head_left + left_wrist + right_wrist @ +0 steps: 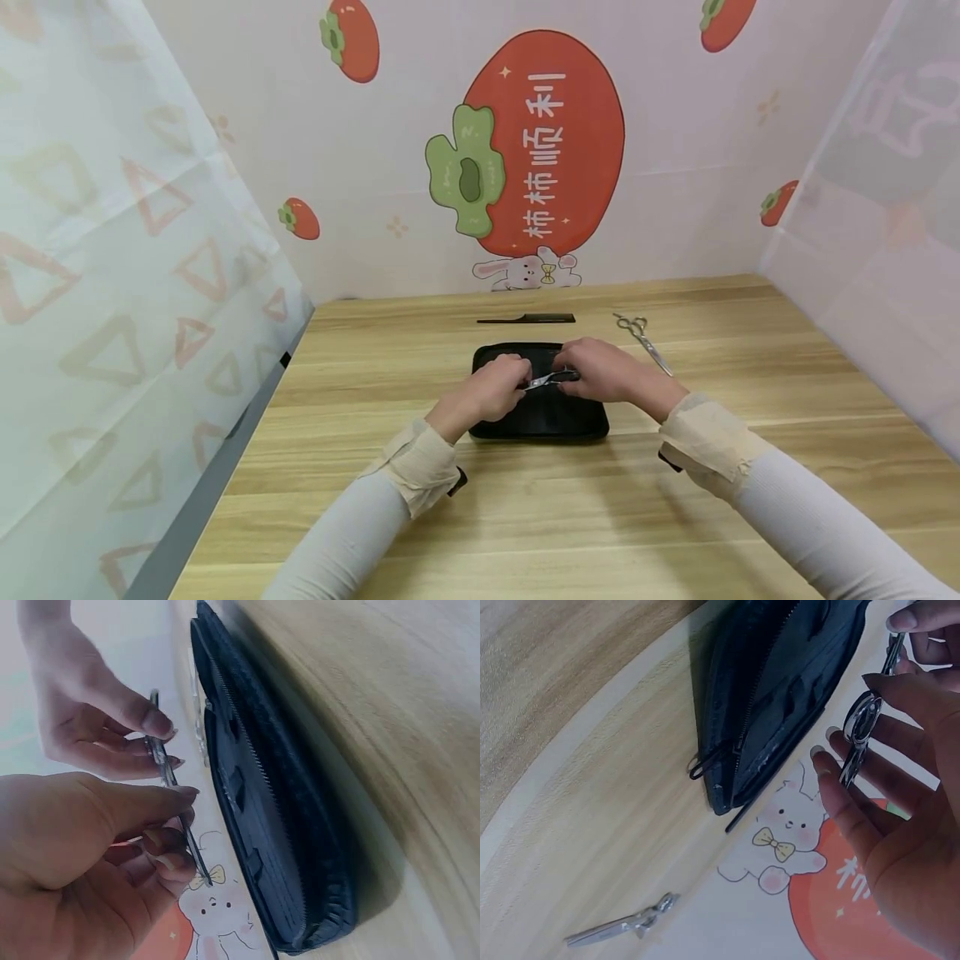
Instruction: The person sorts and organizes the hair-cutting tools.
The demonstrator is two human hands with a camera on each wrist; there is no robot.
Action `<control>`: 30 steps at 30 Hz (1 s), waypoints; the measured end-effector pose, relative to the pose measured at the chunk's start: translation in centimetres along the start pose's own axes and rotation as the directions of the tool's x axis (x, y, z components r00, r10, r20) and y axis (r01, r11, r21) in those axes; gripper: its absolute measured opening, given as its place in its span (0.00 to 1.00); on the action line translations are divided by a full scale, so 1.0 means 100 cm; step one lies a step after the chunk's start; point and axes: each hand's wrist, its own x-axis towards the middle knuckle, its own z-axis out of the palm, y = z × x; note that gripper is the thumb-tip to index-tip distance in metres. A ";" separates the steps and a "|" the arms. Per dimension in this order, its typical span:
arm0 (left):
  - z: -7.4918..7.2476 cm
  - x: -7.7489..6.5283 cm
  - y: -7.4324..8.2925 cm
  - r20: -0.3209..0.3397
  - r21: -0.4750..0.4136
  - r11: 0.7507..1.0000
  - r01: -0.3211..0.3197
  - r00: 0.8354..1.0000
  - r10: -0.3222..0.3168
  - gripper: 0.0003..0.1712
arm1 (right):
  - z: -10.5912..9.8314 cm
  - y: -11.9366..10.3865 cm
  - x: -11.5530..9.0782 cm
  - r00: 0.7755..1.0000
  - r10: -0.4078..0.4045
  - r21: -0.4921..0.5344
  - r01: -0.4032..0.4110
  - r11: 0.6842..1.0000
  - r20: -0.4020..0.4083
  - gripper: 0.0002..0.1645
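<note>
Both hands hold a pair of metal scissors (542,382) above an unzipped black case (540,423) on the table. My left hand (501,387) pinches the blade end between thumb and fingers. At the other end, my right hand (603,371) grips the finger rings (862,718), its thumb and fingers on either side. The left wrist view shows the case's zipper teeth (259,761) and the small loops (238,787) inside it. Fingers partly cover the blades in the head view.
A black tail comb (546,318) lies behind the case. Another pair of silver scissors (643,340) lies on the wooden table (360,400), right of the case. A printed cloth (675,150) hangs along the table's back edge, with more cloth at both sides.
</note>
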 end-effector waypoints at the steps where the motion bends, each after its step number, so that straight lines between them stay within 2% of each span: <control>1: 0.001 0.000 0.000 -0.010 -0.003 1.000 -0.005 1.000 0.005 0.06 | 0.000 0.001 0.000 1.000 0.010 0.006 -0.010 1.000 -0.001 0.13; 7: 0.006 -0.001 -0.005 -0.105 -0.030 0.998 -0.058 0.993 0.055 0.07 | -0.001 0.005 -0.001 0.999 0.052 0.055 -0.051 0.997 -0.013 0.11; 11: 0.002 -0.005 -0.011 -0.149 -0.035 0.997 -0.071 0.987 0.065 0.07 | -0.005 0.008 -0.002 0.997 0.067 0.050 -0.066 0.997 -0.025 0.12; 16: -0.003 -0.014 -0.027 -0.174 -0.037 0.997 -0.073 0.982 0.066 0.07 | -0.012 0.015 -0.006 0.993 0.107 0.040 -0.105 0.994 -0.049 0.13; 18: -0.004 -0.019 -0.036 -0.183 -0.051 0.994 -0.096 0.979 0.085 0.06 | -0.014 0.021 -0.007 0.990 0.123 0.041 -0.120 0.992 -0.067 0.13; 20: -0.005 -0.023 -0.044 -0.176 -0.080 0.989 -0.124 0.978 0.109 0.06 | -0.014 0.027 -0.007 0.987 0.136 0.045 -0.133 0.990 -0.086 0.12; 23: -0.003 -0.031 -0.053 -0.125 -0.127 0.980 -0.152 0.983 0.137 0.08 | -0.013 0.036 -0.008 0.981 0.161 0.051 -0.156 0.986 -0.106 0.12; 26: 0.000 -0.039 -0.060 -0.063 -0.127 0.983 -0.130 0.990 0.123 0.12 | -0.011 0.044 -0.009 0.976 0.193 0.056 -0.188 0.981 -0.104 0.12; 30: 0.008 -0.044 -0.064 -0.026 -0.083 0.991 -0.109 0.994 0.107 0.19 | -0.006 0.052 -0.010 0.971 0.224 0.057 -0.220 0.974 -0.086 0.12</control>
